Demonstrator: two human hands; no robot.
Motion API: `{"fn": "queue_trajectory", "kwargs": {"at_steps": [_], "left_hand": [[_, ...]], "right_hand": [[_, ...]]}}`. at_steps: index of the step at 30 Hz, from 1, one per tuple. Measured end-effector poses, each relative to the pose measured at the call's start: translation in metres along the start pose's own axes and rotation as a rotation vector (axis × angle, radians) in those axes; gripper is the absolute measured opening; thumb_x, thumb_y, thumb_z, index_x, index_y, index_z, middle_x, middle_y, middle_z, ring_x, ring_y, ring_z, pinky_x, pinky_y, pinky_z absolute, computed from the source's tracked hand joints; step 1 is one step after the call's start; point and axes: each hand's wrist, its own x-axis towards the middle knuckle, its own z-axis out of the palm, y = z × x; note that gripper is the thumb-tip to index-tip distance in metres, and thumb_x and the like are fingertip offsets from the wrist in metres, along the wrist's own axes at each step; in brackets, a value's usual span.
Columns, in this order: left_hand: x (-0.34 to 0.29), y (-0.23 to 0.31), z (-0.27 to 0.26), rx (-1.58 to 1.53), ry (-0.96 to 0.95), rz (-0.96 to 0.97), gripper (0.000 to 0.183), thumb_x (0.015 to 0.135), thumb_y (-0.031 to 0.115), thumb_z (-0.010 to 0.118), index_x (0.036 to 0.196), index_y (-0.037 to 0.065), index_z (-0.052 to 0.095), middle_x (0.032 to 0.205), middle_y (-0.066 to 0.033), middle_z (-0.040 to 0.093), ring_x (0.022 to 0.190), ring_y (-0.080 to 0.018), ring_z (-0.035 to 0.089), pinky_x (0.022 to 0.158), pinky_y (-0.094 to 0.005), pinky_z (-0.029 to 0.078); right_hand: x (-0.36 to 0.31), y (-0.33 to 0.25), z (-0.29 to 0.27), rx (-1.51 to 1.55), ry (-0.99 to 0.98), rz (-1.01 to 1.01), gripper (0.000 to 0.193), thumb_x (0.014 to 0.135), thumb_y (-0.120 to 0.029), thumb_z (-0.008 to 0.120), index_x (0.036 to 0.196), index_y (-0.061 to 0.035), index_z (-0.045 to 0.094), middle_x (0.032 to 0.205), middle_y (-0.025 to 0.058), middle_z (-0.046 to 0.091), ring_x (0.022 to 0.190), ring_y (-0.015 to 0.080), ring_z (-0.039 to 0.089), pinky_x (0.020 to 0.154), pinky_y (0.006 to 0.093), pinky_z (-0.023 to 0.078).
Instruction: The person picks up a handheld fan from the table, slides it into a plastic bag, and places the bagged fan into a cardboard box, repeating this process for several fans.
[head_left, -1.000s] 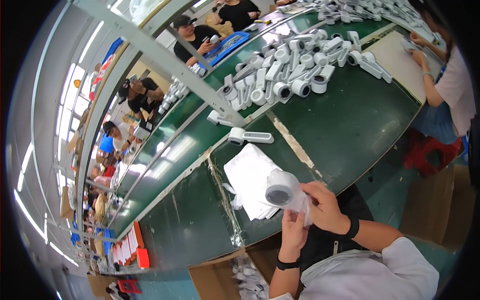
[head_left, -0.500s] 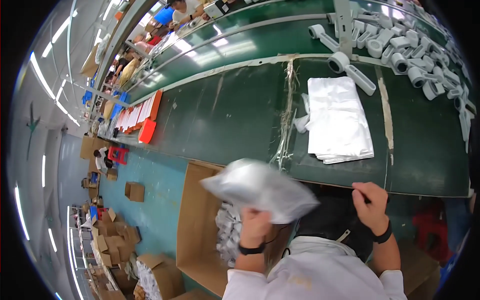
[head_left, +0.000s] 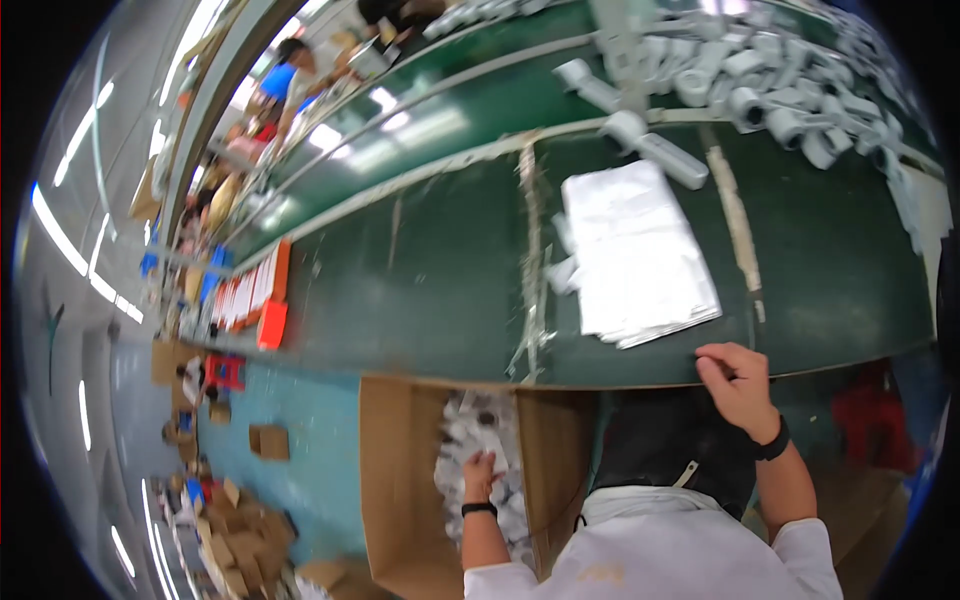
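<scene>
My left hand [head_left: 480, 476] is over the open cardboard box [head_left: 400, 480] below the table's front edge, its fingers loosely apart and no bag in its grip. Under and around it lie several filled silvery-white plastic bags [head_left: 468, 418]. My right hand [head_left: 738, 385] is at the table edge with its fingers curled in, and nothing shows in them. Just beyond it, a stack of flat white plastic bags [head_left: 640, 255] lies on the green table [head_left: 430, 290].
Grey-white plastic parts with round ends [head_left: 770, 90] are heaped at the far right, and one single part [head_left: 655, 148] lies behind the stack. A metal post [head_left: 622, 60] rises there. Orange bins [head_left: 272, 325] stand at the table's left end. Other people work at the far left.
The filled bag that my left hand held above the box has left it, and the hand is lower, over the box. My right hand stays near the table edge. The view has shifted.
</scene>
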Motion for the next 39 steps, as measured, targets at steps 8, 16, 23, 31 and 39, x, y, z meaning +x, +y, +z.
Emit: {"fn": "queue_trajectory", "kwargs": {"at_steps": [8,16,23,31,39], "left_hand": [[0.001,0.092,0.003,0.228,0.227,0.708,0.026,0.088,0.013,0.064,0.108,-0.004,0.063,0.093,-0.0111,0.067,0.077,-0.0180,0.063,0.068,-0.0302,0.053],[-0.243,0.285,0.119,0.019,-0.311,1.242,0.017,0.086,0.001,0.064,0.104,0.000,0.066,0.096,-0.0081,0.068,0.085,-0.0160,0.063,0.073,-0.0270,0.051],[-0.244,0.317,0.220,0.477,-0.255,1.751,0.019,0.078,0.014,0.075,0.095,0.006,0.070,0.089,-0.0116,0.066,0.080,-0.0328,0.060,0.072,-0.0409,0.048],[-0.247,0.316,0.228,0.592,-0.219,1.710,0.013,0.080,0.016,0.073,0.086,0.005,0.071,0.084,-0.0105,0.065,0.078,-0.0318,0.057,0.071,-0.0391,0.046],[-0.243,0.318,0.226,0.490,-0.225,1.713,0.008,0.086,0.011,0.065,0.090,0.005,0.069,0.088,-0.0099,0.067,0.080,-0.0315,0.058,0.070,-0.0408,0.045]], "right_hand": [[-0.003,-0.004,-0.021,0.108,-0.011,0.029,0.012,0.084,-0.007,0.069,0.094,-0.0010,0.070,0.072,0.0054,0.064,0.059,0.0084,0.058,0.052,0.0231,0.045],[0.088,-0.052,-0.058,-0.281,0.078,-0.098,0.030,0.085,-0.020,0.064,0.111,-0.0062,0.062,0.084,0.0082,0.064,0.073,0.0237,0.062,0.065,0.0355,0.050],[0.197,0.016,-0.004,-0.643,0.176,-0.240,0.051,0.085,-0.023,0.063,0.129,-0.0060,0.047,0.121,0.0123,0.056,0.106,0.0332,0.056,0.086,0.0432,0.050],[0.231,0.045,0.015,-0.822,0.006,-0.014,0.036,0.083,-0.023,0.065,0.111,-0.0030,0.057,0.105,0.0165,0.063,0.089,0.0339,0.063,0.078,0.0432,0.053],[0.195,0.001,-0.031,0.294,0.111,0.272,0.022,0.081,-0.012,0.062,0.094,0.0027,0.055,0.086,0.0144,0.063,0.072,0.0239,0.066,0.062,0.0343,0.053]]}}
